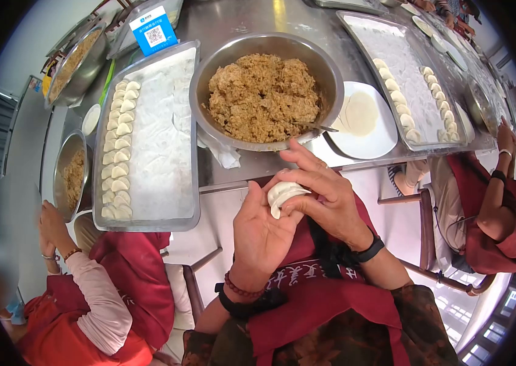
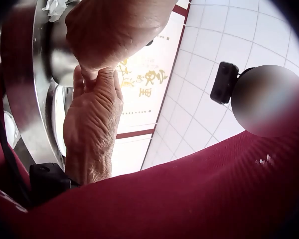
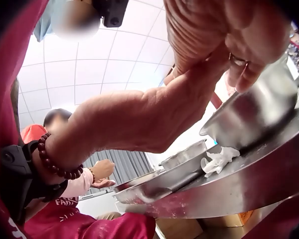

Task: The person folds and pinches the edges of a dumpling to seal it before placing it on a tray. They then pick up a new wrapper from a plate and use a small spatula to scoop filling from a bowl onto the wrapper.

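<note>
A white folded dumpling (image 1: pixel 283 196) lies between the two hands in the head view. My left hand (image 1: pixel 258 235) is palm up beneath it, thumb raised apart, the fingers partly hidden under the dumpling. From the right, my right hand (image 1: pixel 331 204) pinches the dumpling edge between thumb and fingers. Both wrist views show the hands meeting, left hand (image 2: pixel 114 32) against right hand (image 2: pixel 92 124), with the dumpling hidden. Just beyond them stands a steel bowl (image 1: pixel 200 91) of brown filling (image 1: pixel 264 91), a utensil handle (image 1: pixel 316 126) resting in it.
Left of the bowl, a floured tray (image 1: pixel 160 146) holds rows of dumplings (image 1: pixel 120 140). A white plate (image 1: pixel 370 137) with a round wrapper (image 1: pixel 358 113) and another dumpling tray (image 1: pixel 380 43) stand right. Crumpled tissue (image 1: pixel 224 154) lies near the table edge. People sit at both sides.
</note>
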`<state>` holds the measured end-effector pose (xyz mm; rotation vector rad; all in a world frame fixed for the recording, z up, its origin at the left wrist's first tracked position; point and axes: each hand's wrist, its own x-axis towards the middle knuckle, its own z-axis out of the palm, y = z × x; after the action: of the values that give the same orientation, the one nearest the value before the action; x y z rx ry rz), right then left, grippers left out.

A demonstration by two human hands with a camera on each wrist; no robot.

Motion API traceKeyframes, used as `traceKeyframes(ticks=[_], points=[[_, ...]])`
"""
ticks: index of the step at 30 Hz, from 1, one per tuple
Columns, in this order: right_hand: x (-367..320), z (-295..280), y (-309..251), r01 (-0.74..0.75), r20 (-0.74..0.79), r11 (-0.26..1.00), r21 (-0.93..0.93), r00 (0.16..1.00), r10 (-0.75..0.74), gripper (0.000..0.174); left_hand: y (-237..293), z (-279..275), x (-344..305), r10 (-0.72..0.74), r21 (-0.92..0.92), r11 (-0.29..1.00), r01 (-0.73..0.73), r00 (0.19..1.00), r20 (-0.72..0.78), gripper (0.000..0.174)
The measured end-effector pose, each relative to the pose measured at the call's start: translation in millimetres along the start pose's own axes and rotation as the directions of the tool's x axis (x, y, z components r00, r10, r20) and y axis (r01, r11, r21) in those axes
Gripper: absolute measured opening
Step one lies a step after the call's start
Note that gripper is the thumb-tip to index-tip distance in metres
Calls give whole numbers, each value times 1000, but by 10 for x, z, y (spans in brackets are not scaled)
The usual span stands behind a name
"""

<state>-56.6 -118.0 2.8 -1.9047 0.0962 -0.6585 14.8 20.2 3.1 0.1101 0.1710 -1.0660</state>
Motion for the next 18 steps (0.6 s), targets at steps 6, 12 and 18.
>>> traceKeyframes(ticks=[6, 12, 18], points=[[-7, -2, -30, 1, 13, 999, -39, 1000, 0, 48, -10, 60, -3, 4, 105, 994, -1, 1000, -28, 52], [42, -155, -113, 100, 238, 972, -214, 970, -47, 54, -21, 76, -24, 4, 194, 981, 19, 993, -120, 49], [70, -211, -302, 71, 337, 948, -311, 941, 40, 46, -1, -8, -55, -94, 258, 960, 112, 992, -81, 53]])
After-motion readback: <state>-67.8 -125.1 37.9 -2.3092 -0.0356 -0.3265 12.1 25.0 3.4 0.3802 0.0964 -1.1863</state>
